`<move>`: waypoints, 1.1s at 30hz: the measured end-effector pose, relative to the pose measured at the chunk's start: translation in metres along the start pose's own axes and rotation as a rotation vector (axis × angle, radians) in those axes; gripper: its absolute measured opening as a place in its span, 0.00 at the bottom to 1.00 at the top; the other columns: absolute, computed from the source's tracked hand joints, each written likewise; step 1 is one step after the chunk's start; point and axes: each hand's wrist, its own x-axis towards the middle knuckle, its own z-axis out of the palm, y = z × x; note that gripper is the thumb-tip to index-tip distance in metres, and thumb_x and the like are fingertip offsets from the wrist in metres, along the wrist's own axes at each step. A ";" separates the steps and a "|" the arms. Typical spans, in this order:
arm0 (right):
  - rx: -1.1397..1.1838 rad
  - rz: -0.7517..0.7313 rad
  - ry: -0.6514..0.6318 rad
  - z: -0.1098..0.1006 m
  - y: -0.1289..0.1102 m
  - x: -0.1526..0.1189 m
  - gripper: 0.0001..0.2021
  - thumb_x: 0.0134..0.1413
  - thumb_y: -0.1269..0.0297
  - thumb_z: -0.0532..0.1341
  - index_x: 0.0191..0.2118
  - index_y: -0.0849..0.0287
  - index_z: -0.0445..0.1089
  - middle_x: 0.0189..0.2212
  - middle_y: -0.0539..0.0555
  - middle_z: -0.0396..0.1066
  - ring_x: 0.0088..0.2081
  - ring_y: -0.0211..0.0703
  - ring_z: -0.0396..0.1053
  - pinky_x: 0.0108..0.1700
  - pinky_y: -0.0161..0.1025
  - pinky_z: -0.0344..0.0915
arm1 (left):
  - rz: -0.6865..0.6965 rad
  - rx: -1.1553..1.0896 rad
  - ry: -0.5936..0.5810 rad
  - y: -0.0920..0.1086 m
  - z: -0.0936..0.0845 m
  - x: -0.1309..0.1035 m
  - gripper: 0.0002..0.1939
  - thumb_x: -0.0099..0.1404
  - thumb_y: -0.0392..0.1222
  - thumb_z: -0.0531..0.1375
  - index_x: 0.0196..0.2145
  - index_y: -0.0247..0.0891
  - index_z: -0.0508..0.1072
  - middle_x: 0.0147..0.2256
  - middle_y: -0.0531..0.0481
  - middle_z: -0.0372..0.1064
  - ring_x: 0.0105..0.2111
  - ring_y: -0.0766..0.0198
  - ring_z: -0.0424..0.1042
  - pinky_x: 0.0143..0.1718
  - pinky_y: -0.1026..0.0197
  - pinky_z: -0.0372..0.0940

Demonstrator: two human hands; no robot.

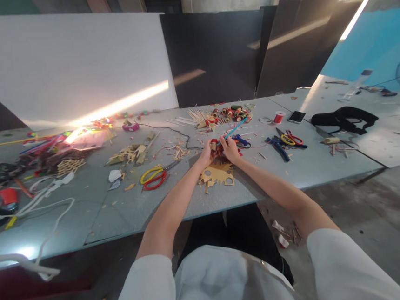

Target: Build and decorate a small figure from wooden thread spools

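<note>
Both hands meet at the middle of the table. My left hand (206,154) is closed around a small red-and-tan round piece (214,144). Between the closed fingers of my right hand (229,148) is a thin blue stick (237,127), slanting up to the right; its lower end is at the round piece, and whether they touch is hidden. A blue tool that looks like a glue gun (243,141) lies just right of my right hand. Below the hands rests a tan sheet with round cut-outs (219,174). Behind them is a pile of red, green and tan round pieces (230,114).
Scissors with yellow and red handles (155,177) lie to the left. At right are dark blue pliers (279,148), another pair of scissors (292,138), a red spool (279,117), a phone (297,116) and a black cap-like item (346,118). Sticks and cables clutter the far left.
</note>
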 end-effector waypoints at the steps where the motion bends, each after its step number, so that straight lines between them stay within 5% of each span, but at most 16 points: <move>1: 0.000 0.004 0.000 0.000 0.000 0.000 0.30 0.62 0.26 0.58 0.38 0.51 0.63 0.21 0.48 0.70 0.21 0.43 0.68 0.23 0.38 0.67 | 0.000 -0.003 0.004 0.000 0.001 0.000 0.30 0.77 0.60 0.51 0.22 0.41 0.68 0.15 0.51 0.59 0.17 0.65 0.64 0.24 0.63 0.63; 33: 0.028 0.013 0.009 0.002 -0.001 -0.001 0.29 0.63 0.26 0.58 0.37 0.51 0.64 0.21 0.48 0.71 0.20 0.42 0.67 0.23 0.38 0.67 | 0.030 -0.026 0.011 0.000 0.002 -0.001 0.30 0.77 0.59 0.51 0.23 0.40 0.70 0.16 0.52 0.61 0.16 0.67 0.63 0.23 0.63 0.62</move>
